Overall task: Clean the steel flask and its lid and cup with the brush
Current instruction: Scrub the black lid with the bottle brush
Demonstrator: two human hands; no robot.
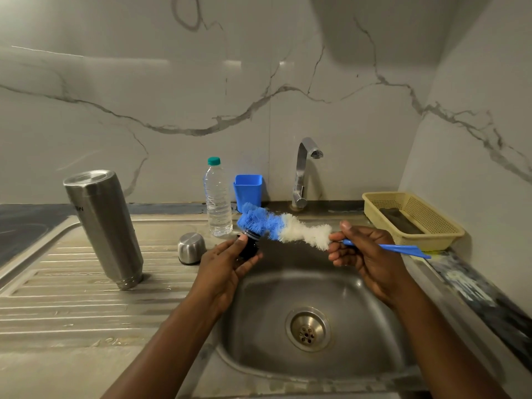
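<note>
1. Steel flask [103,226]: far left on the table [57,298], mouth end down on the ribbed part. Untouched and well apart from both hands. It leans in this view, which may be lens warp.
2. Steel cup [191,248]: upside down on the table, between the flask and the left grip [223,266], just beside that grip but not held.
3. Behind these, a clear water bottle [218,197] and a blue holder [248,191] stand by the wall.
4. The left grip is curled round the black lid [247,251], thumb on top, over the left rim of the sink [259,326].
5. Key relation: the lid's threaded end points up and right into the blue tip of the brush [282,227]. The brush's long axis runs left to right, tip on the lid, handle tail off to the right.
6. The right grip [365,254] pinches the blue handle just behind the white bristles. The lid lies to its left, along the brush axis. I'd judge the next stroke is a push, pull or twist along that line.
7. Tap [302,171] behind; no water seen. Yellow basket [411,217] far right.
8. Hard to tell: the lid is mostly hidden by fingers and bristles. The insides of the flask and cup are unseen. The dark item in the basket is unclear.
</note>
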